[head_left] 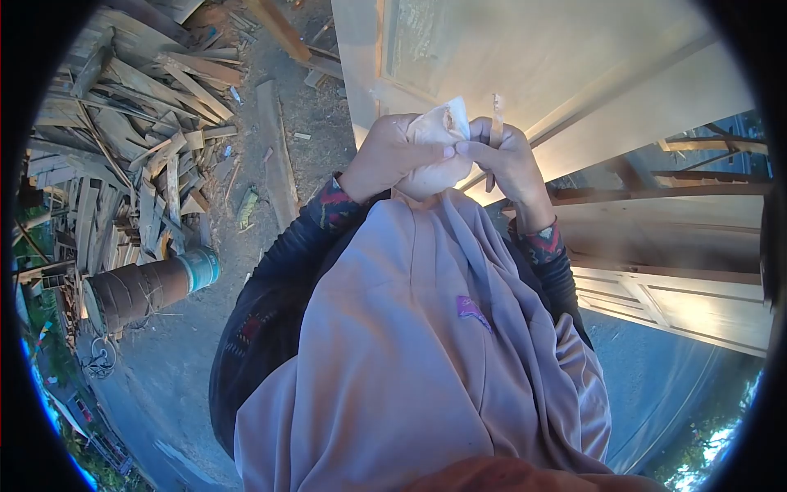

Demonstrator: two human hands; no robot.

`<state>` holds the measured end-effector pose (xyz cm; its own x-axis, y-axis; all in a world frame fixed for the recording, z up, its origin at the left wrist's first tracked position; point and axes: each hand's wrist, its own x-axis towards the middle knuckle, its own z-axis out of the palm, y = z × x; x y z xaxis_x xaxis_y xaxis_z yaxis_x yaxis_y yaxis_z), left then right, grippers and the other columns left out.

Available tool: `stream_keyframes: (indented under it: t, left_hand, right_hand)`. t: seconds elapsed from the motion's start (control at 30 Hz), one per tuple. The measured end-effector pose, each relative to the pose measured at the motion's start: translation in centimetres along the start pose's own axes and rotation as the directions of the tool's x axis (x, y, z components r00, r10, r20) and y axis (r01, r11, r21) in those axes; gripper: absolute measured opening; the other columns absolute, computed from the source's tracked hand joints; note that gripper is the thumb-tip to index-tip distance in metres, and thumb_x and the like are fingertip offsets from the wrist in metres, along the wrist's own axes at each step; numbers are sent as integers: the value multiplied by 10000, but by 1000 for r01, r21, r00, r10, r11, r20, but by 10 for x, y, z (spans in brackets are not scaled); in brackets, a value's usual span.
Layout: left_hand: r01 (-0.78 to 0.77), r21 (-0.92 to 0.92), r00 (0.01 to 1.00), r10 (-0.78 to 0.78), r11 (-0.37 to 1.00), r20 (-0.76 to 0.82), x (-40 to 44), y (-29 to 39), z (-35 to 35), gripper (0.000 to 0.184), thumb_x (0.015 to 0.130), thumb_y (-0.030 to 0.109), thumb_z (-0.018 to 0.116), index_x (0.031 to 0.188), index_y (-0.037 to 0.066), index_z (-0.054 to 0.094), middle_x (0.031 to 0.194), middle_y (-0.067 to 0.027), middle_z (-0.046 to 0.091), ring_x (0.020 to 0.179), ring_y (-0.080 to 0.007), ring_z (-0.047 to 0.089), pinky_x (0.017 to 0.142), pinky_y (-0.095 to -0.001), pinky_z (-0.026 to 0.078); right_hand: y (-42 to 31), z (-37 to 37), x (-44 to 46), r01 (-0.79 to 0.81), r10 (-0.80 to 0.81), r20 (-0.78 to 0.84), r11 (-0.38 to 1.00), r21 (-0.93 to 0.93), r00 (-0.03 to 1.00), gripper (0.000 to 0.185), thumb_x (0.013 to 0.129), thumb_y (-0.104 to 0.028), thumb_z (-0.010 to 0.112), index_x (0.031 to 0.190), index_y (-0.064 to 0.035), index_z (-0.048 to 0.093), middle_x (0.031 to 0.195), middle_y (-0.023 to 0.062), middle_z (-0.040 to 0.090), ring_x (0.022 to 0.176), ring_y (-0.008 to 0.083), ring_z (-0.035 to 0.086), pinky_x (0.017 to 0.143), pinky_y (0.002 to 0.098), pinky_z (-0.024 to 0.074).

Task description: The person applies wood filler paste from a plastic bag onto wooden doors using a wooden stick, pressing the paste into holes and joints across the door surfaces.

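My left hand (386, 156) is closed around a whitish, crumpled plastic bag (428, 179), with the thumb lying across its front. The upper edge of the bag stands up, and a brownish patch shows near it. My right hand (516, 164) is closed on a thin, flat stick (497, 121), which points up between the fingers. Its upper end looks smeared with something pale. The right thumb and fingertip also pinch the bag's right edge, close to the left thumb. Just beyond both hands is a large pale wooden panel (525, 49) with a framed inset.
Scrap wood (139, 107) is heaped on the left, with a long plank (277, 152) on the ground nearby. A rusty drum (147, 287) with a blue-green end lies below the heap. More panelled wooden pieces (680, 299) stand at the right.
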<state>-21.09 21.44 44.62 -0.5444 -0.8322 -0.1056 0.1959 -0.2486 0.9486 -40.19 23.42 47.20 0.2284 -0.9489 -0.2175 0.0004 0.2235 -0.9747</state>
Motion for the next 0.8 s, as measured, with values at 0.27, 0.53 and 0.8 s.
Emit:
stream_keyframes:
  t: [0.27, 0.53, 0.8]
  left_hand:
    - [-6, -4, 1000, 6, 1000, -9, -6, -5, -3, 247, 781, 72, 618, 1002, -39, 608, 863, -65, 641, 761, -92, 602, 673, -236, 497]
    - [-69, 155, 997, 64, 985, 36, -21, 9, -1, 224, 796, 77, 607, 995, -28, 609, 853, -58, 637, 747, -90, 603, 658, -237, 491]
    - [-36, 290, 993, 2, 956, 116, -37, 19, -3, 252, 761, 70, 604, 994, -26, 611, 841, -46, 631, 749, -88, 595, 665, -239, 486]
  right_hand:
    - [29, 10, 4, 78, -77, -12, 985, 155, 997, 56, 775, -61, 651, 796, -23, 616, 623, -27, 526, 530, 32, 461, 466, 181, 354]
    - [11, 17, -9, 100, -101, -10, 991, -91, 995, 125, 766, -83, 671, 867, -21, 632, 612, -36, 519, 460, 19, 414, 370, 177, 295]
    - [-2, 27, -23, 142, -130, 91, 981, -130, 987, 152, 756, -84, 682, 882, -5, 651, 644, -24, 551, 506, 33, 458, 417, 161, 338]
